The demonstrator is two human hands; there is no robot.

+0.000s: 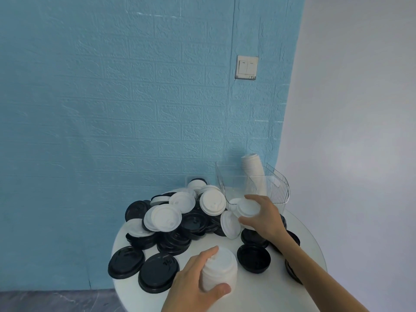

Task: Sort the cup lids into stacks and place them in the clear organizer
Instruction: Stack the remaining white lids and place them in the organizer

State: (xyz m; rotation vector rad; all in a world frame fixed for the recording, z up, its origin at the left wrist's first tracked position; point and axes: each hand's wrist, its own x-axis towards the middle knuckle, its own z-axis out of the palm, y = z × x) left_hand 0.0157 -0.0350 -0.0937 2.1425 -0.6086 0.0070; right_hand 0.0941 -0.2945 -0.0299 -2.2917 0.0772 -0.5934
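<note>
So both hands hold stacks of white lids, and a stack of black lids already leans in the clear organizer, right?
Not quite: the head view shows the leaning stack in the clear organizer is white, not black. The rest holds: left hand and right hand each grip a white lid stack.

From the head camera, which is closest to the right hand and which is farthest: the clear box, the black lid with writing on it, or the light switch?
From the right hand:
1. Clear organizer, just behind the hand at the table's far right.
2. Black lid with writing, at the table's near left, by the left hand.
3. Light switch, high on the blue wall.
</note>
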